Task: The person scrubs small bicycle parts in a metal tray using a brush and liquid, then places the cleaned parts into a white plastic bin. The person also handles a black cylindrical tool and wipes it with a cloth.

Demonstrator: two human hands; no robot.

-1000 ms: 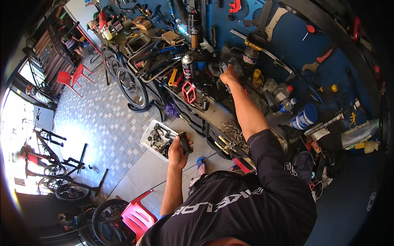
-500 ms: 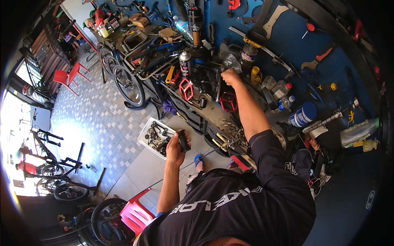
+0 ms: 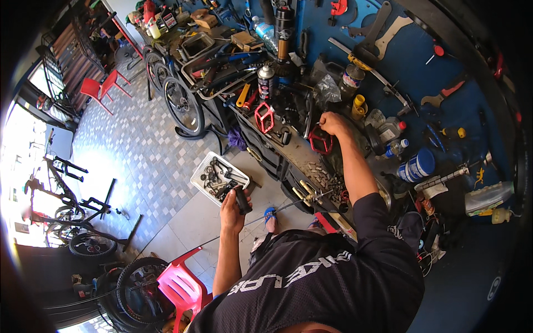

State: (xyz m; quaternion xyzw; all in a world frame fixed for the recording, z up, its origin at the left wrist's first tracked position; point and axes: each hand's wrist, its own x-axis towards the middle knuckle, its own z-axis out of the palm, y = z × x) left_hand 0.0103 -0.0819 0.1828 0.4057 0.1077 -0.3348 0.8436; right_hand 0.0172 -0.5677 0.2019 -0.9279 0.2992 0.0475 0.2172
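My left hand (image 3: 232, 212) is wrapped round a black cylindrical part (image 3: 242, 201), held beside a white plastic basket (image 3: 195, 178) of dark metal bike parts (image 3: 214, 176). Over the workbench, my right hand (image 3: 335, 124) has its fingers pinched together just above a red bicycle pedal (image 3: 321, 142). Whatever those fingers hold, if anything, is too small to make out. A second red pedal (image 3: 265, 117) lies farther left on the bench, near a spray can (image 3: 266, 83). Beyond my right hand sits a crumpled clear plastic bag (image 3: 328, 90).
Small metal bits (image 3: 321, 176) are scattered along the bench's near part. Bottles and a blue tub (image 3: 417, 165) stand to the right, below a blue tool wall (image 3: 416, 83). A pink chair (image 3: 182, 284) is at lower left; a bicycle wheel (image 3: 184, 106) stands left of the bench.
My right hand has come back from beside the plastic bag, closer to the red pedal. The left hand still holds the black part. The whole view has shifted slightly.
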